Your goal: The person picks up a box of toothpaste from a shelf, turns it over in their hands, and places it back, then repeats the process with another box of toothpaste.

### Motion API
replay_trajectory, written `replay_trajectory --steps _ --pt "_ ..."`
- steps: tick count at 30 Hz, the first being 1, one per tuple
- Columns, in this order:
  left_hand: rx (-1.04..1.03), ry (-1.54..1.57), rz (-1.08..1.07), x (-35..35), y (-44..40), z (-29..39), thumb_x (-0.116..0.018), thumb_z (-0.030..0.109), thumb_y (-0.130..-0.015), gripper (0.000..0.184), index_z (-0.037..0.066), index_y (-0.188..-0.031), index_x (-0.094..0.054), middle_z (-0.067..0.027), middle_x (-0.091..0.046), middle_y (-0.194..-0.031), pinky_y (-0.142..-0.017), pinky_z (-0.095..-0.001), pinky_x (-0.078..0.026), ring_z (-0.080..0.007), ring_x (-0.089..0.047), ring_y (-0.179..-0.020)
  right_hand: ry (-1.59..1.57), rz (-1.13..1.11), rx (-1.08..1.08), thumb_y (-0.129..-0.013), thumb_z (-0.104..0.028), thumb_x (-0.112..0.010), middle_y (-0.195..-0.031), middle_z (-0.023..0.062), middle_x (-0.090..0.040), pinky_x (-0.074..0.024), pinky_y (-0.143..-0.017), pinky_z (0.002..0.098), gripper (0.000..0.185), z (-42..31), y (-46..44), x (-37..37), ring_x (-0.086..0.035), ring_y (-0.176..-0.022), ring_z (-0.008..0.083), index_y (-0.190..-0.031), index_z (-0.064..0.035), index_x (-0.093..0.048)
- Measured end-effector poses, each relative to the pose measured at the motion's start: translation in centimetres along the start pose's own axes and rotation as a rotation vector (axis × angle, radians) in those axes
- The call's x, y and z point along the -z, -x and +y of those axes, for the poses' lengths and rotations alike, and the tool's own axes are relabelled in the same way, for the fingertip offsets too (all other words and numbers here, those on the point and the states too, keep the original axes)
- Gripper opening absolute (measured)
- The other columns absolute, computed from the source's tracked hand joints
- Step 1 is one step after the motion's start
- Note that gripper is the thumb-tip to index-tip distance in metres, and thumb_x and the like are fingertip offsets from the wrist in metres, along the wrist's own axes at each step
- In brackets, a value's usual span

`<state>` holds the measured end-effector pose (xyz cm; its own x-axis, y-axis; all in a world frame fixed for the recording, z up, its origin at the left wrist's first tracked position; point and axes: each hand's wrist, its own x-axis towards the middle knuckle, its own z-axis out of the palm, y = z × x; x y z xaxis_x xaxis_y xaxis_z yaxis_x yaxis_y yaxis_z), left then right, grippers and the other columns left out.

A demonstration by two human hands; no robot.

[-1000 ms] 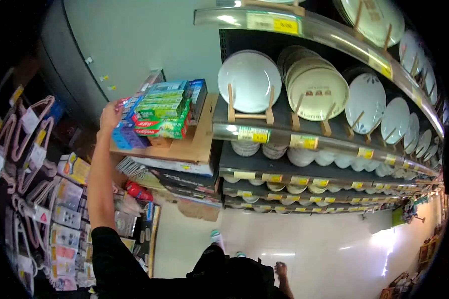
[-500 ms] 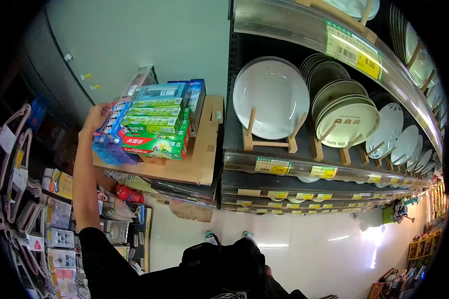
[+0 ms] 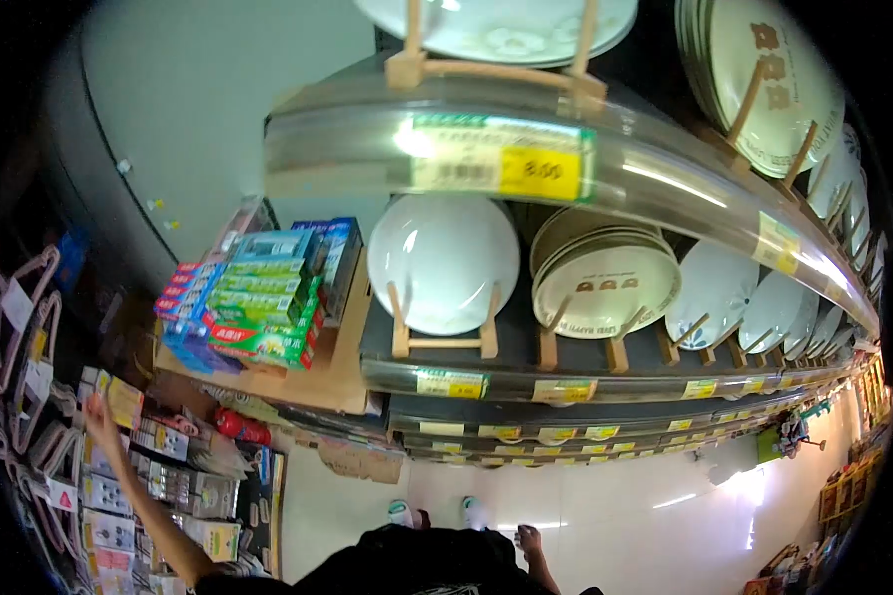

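1. Toothpaste cartons: landmark; stacked on a cardboard box.
2. Yellow pack: below and left of the cartons, in the hanging display. Presumably light, fairly stiff, liable to crease; best held by its side edges.
3. Left hand: below-left of the cartons, beside or touching the yellow pack; blurred, so cannot tell whether it grips.
4. Right hand: below-right of the cartons; fingers bent, contents cannot be told.
5. Writing: price tag, above-right of the cartons, "8.00"; cream plate, right of them, "HAPPY"; yellow pack's print illegible.
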<state>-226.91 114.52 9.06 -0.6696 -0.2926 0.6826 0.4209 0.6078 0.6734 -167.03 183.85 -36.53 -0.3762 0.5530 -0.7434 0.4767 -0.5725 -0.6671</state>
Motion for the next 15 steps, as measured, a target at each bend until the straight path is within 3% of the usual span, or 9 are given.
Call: replay_trajectory --steps 2,4,11,15 --pt "0.164 -0.078 0.098 7.7 5.0 0.6 -0.06 0.023 -0.09 0.054 -0.004 -0.131 -0.038 -0.0164 -0.058 -0.111 -0.092 -0.0283 -0.04 -0.0177 -0.052 -0.104 0.102 0.058 -0.198 -0.086 -0.026 -0.061 -0.068 0.0046 -0.059 -0.0439 -0.046 0.0295 0.025 0.0 1.6 0.2 -0.055 -0.054 0.0156 -0.103 -0.0082 -0.056" --pt "0.299 -0.168 0.188 11.2 10.4 0.9 -0.06 0.023 -0.09 0.054 -0.003 -0.131 -0.038 -0.0164 -0.058 -0.112 -0.092 -0.0284 -0.04 -0.0178 -0.052 -0.104 0.613 -0.219 -0.25 -0.089 -0.03 -0.054 -0.067 0.0031 -0.057 -0.0446 -0.048 0.0318 0.022 2.8 -0.5 2.0 -0.054 -0.055 0.0157 -0.099 -0.0103 -0.057" --pt "0.624 -0.264 0.197 11.6 23.7 2.7 -0.06 0.023 -0.09 0.054 -0.003 -0.131 -0.038 -0.0162 -0.057 -0.113 -0.092 -0.0288 -0.041 -0.0181 -0.052 -0.105 -0.096 -0.304 -0.33 -0.088 -0.033 -0.055 -0.067 0.0018 -0.056 -0.0449 -0.052 0.0349 0.024 5.5 -1.9 4.0 -0.055 -0.059 0.0168 -0.101 -0.0131 -0.06" --pt "0.716 -0.257 0.127 8.9 27.8 3.6 -0.06 0.022 -0.089 0.054 -0.002 -0.132 -0.037 -0.0161 -0.056 -0.114 -0.092 -0.029 -0.041 -0.0183 -0.052 -0.105 0.043 -0.184 -0.3 -0.084 -0.033 -0.062 -0.077 0.0062 -0.059 -0.0447 -0.056 0.034 0.025 1.4 -4.0 1.6 -0.056 -0.067 0.0192 -0.097 -0.012 -0.057"
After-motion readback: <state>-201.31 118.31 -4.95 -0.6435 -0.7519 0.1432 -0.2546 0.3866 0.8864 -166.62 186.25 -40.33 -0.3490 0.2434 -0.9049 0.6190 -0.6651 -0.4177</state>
